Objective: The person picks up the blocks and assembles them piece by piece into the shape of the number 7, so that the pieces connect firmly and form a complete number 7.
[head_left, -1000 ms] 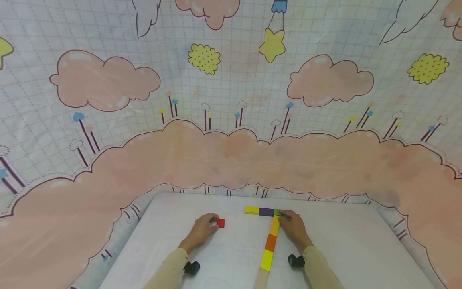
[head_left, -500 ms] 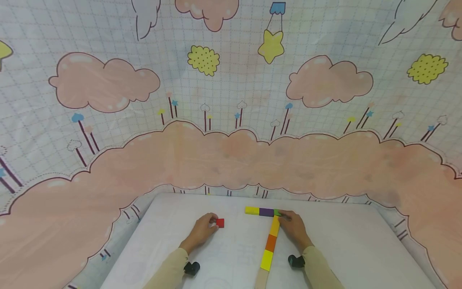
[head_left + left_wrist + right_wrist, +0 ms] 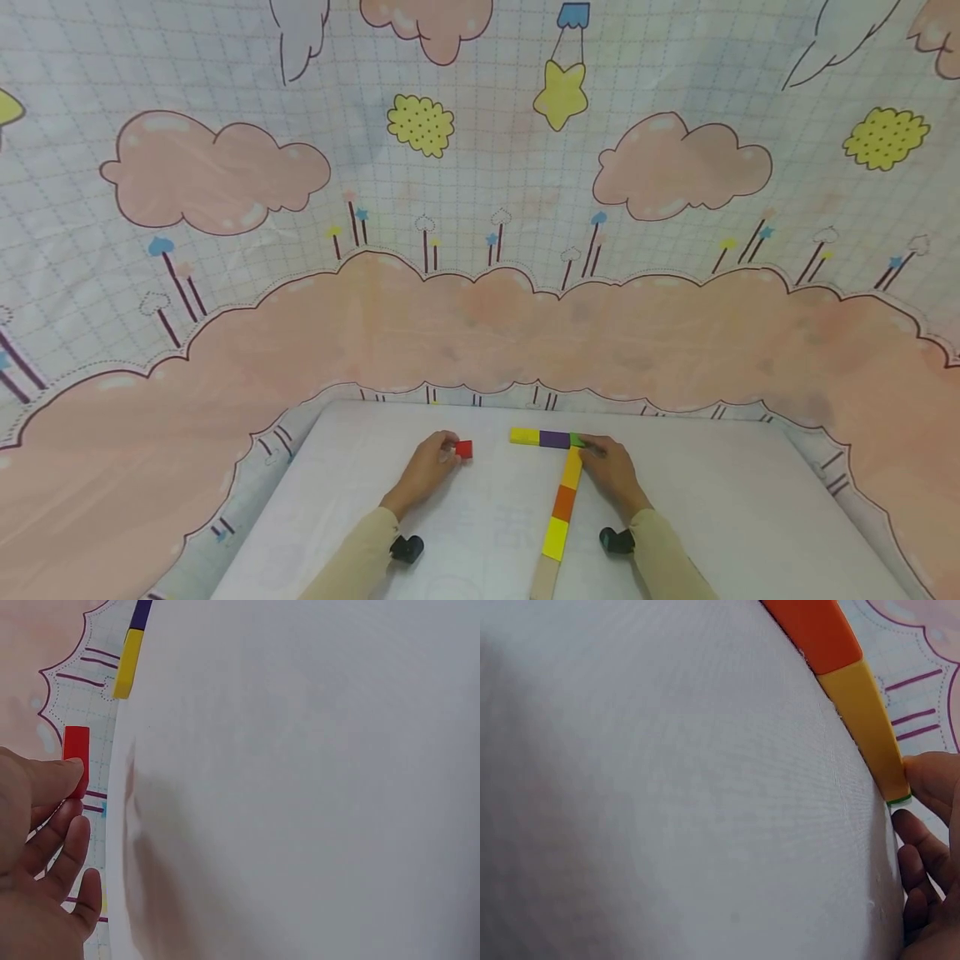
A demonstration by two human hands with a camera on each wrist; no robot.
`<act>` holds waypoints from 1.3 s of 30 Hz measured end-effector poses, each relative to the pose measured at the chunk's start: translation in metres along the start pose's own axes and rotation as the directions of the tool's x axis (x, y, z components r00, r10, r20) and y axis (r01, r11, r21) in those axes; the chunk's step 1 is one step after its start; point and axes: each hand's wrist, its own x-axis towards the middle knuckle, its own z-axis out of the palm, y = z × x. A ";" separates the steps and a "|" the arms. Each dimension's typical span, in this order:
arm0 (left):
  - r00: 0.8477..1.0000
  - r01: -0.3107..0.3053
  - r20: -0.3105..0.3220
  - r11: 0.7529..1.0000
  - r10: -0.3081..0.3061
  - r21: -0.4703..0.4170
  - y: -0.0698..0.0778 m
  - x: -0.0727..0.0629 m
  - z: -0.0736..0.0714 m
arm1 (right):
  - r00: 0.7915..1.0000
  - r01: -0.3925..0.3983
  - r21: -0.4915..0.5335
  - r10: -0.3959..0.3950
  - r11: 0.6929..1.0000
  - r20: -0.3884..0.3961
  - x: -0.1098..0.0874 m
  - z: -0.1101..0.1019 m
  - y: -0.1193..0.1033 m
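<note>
My left hand (image 3: 425,471) pinches a red block (image 3: 464,449) between thumb and fingertips, left of the row. The left wrist view shows the thumb pressed on the red block (image 3: 76,742), the other fingers loosely bent. My right hand (image 3: 611,471) has its thumb and fingers at a green block (image 3: 575,439), partly covering it. This green block ends a short line with a purple block (image 3: 554,439) and a yellow block (image 3: 525,436). Below it, a yellow-orange block (image 3: 572,468) meets the corner; in the right wrist view the thumb lies beside its end.
The column continues toward the near edge with an orange block (image 3: 563,503), a yellow block (image 3: 555,538) and a tan block (image 3: 545,578). All lie on a white tabletop (image 3: 712,492). A patterned cloth (image 3: 480,325) hangs behind. Dark cameras sit at both wrists.
My left hand has moved slightly away from me and to the right with the red block. The right hand and the row of blocks stay in place.
</note>
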 end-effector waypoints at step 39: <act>1.000 0.005 -0.007 1.000 -0.005 -0.014 0.021 0.032 0.032 | 1.000 0.005 0.022 -0.005 1.000 -0.009 -0.001 0.001 0.001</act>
